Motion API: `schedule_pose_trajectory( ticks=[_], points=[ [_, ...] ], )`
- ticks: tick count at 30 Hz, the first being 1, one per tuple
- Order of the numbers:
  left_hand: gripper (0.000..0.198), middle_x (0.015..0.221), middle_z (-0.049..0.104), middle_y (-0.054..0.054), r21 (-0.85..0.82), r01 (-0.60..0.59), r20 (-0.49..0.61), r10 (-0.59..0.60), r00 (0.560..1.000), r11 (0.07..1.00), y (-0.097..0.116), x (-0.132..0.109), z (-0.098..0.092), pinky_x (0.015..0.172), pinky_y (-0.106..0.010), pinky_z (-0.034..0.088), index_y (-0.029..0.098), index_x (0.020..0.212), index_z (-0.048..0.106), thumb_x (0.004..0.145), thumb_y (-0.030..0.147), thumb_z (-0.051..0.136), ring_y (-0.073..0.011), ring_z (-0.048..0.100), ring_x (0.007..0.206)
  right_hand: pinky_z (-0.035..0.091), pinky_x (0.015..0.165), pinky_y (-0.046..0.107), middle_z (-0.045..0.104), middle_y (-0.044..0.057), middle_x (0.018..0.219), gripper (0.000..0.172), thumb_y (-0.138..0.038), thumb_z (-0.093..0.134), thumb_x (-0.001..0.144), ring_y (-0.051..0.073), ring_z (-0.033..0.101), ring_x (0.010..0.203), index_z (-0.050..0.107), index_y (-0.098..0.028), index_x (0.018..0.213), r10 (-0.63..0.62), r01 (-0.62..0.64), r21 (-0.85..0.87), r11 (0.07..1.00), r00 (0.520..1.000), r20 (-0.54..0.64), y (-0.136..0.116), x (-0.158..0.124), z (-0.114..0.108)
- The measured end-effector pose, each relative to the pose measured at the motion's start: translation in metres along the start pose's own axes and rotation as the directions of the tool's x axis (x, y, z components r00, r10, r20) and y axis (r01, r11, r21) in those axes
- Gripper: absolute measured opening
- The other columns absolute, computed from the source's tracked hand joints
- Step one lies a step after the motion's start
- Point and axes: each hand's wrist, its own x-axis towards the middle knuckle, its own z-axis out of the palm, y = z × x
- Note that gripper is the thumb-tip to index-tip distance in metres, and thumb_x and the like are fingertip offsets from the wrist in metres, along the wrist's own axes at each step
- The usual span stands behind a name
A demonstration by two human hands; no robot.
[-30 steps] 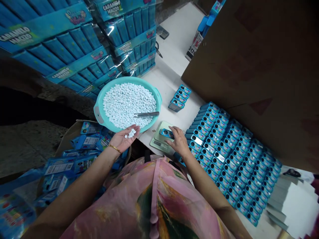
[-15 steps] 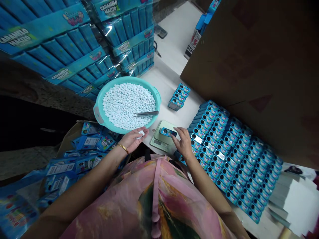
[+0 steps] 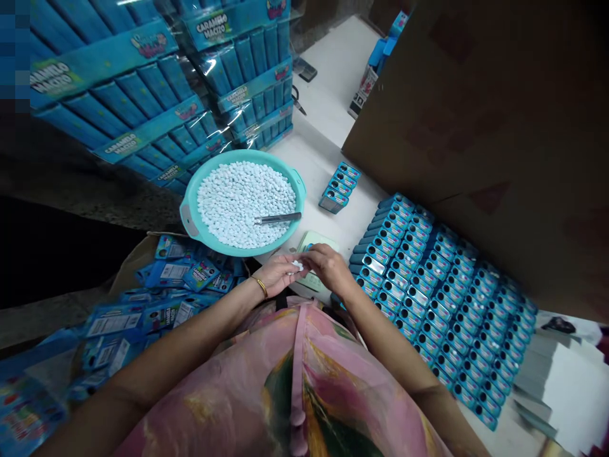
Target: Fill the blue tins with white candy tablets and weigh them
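Observation:
My left hand (image 3: pixel 276 276) is cupped palm up in front of the bowl, holding a few small white candies (image 3: pixel 295 266). My right hand (image 3: pixel 329 270) meets it from the right, its fingers pinched together at those candies. Whether a candy is between the fingertips is hidden. Beneath and behind the hands is a pale green kitchen scale (image 3: pixel 328 241). The blue candy box (image 3: pixel 309 246) on it is mostly covered by my right hand. A turquoise bowl (image 3: pixel 190 219) full of white candies (image 3: pixel 238 203) stands at the left, with a metal utensil (image 3: pixel 280 218) lying across them.
Rows of blue boxes (image 3: pixel 428 304) fill the right side, beside a large cardboard panel (image 3: pixel 485 127). A short row of boxes (image 3: pixel 339 187) stands behind the scale. Wrapped display packs (image 3: pixel 128 95) are stacked at back left. A carton (image 3: pixel 128 263) below holds flattened blue boxes (image 3: pixel 164 273).
My right hand has left the box on the scale and moved left to the candies in my left palm. My left hand has shifted right, toward the scale.

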Motion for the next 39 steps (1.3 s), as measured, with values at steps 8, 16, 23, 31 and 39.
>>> schedule_pose_trajectory(
  ticks=[8, 16, 23, 31, 39],
  points=[
    [0.035, 0.099, 0.064, -0.014, -0.049, -0.043, -0.101, 0.038, 0.994, 0.998, 0.014, -0.011, -0.043, 0.086, -0.025, 0.046, 0.007, 0.096, 0.063, 0.065, -0.005, 0.054, -0.0188, 0.059, 0.094, 0.045, 0.076, 0.029, 0.061, 0.005, 0.095, 0.022, -0.026, 0.047, 0.084, 0.016, 0.057, 0.086, 0.059, -0.021, 0.101, 0.226, -0.206, 0.145, 0.968, 0.965, -0.135, 0.040, -0.013, 0.001],
    [0.030, 0.097, 0.064, -0.015, -0.111, -0.173, -0.295, 0.134, 0.946, 0.979, 0.021, -0.029, -0.083, 0.083, -0.026, 0.050, 0.007, 0.090, 0.064, 0.066, -0.006, 0.050, -0.0213, 0.060, 0.095, 0.044, 0.077, 0.035, 0.057, 0.008, 0.103, 0.042, -0.026, 0.054, 0.078, 0.022, 0.049, 0.093, 0.046, -0.021, 0.119, 0.237, -0.230, -0.269, 0.935, 0.972, -0.009, 0.040, -0.015, 0.010],
    [0.031, 0.101, 0.063, -0.013, -0.087, -0.229, -0.322, 0.190, 0.928, 0.970, 0.031, -0.026, -0.087, 0.085, -0.028, 0.050, 0.009, 0.090, 0.064, 0.067, -0.006, 0.051, -0.0234, 0.057, 0.101, 0.043, 0.078, 0.035, 0.053, 0.010, 0.112, 0.041, -0.022, 0.048, 0.081, 0.024, 0.045, 0.099, 0.043, -0.018, 0.121, 0.290, -0.354, -0.359, 0.864, 0.931, -0.221, 0.096, 0.065, 0.001],
    [0.032, 0.108, 0.061, -0.012, -0.062, -0.224, -0.354, 0.188, 0.916, 0.973, 0.032, -0.025, -0.095, 0.084, -0.028, 0.051, 0.011, 0.090, 0.064, 0.067, -0.006, 0.051, -0.0238, 0.056, 0.102, 0.039, 0.084, 0.036, 0.055, 0.009, 0.104, 0.023, -0.025, 0.044, 0.085, 0.021, 0.046, 0.096, 0.057, -0.019, 0.103, 0.294, -0.417, -0.329, 0.847, 0.884, -0.364, 0.095, -0.029, -0.034],
    [0.033, 0.101, 0.063, -0.011, -0.077, -0.163, -0.335, 0.129, 0.934, 0.984, 0.030, -0.014, -0.077, 0.081, -0.027, 0.053, 0.010, 0.089, 0.064, 0.066, -0.008, 0.048, -0.0211, 0.058, 0.097, 0.037, 0.069, 0.033, 0.054, 0.008, 0.099, 0.021, -0.037, 0.052, 0.080, 0.021, 0.046, 0.085, 0.062, -0.023, 0.094, 0.401, -0.331, -0.487, 0.808, 0.915, 0.043, 0.025, -0.174, 0.018]
  ],
)
